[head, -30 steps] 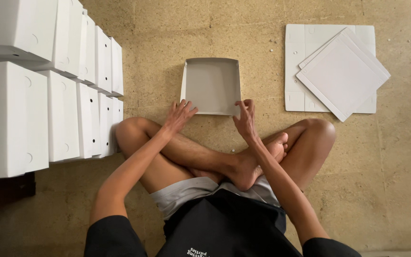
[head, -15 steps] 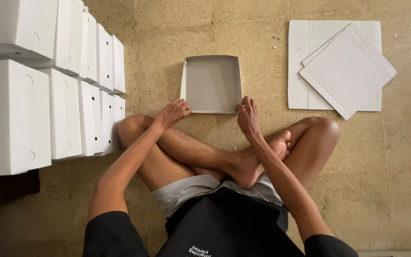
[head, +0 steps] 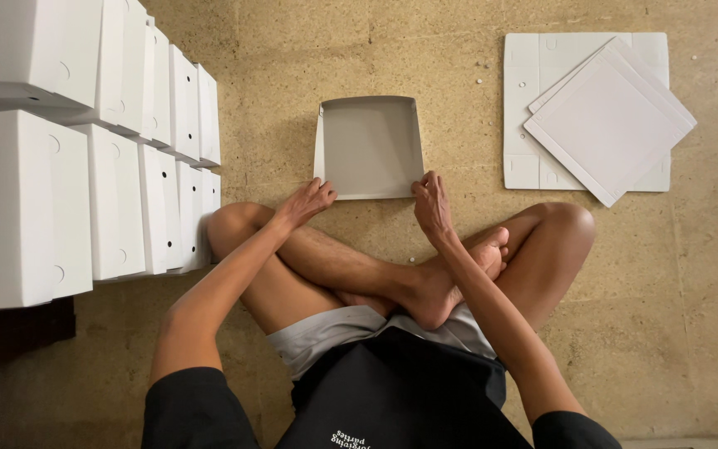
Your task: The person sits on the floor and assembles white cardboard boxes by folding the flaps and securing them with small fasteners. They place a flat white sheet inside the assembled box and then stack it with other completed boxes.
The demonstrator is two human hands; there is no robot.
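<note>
A half-folded white cardboard box (head: 369, 145) lies open on the floor in front of my crossed legs, three of its side walls standing up. My left hand (head: 307, 200) rests at its near left corner, fingertips touching the near edge. My right hand (head: 431, 204) touches the near right corner, fingers pointing at the box. Neither hand clearly grips the cardboard.
Stacked rows of finished white boxes (head: 85, 158) fill the left side. A pile of flat white cardboard blanks (head: 593, 108) lies at the upper right. The floor (head: 691, 274) is tan chipboard. My bare feet (head: 459, 274) are crossed below the box.
Both hands have stayed at the box's near corners; the left hand has shifted slightly along the near edge. The box has not visibly moved.
</note>
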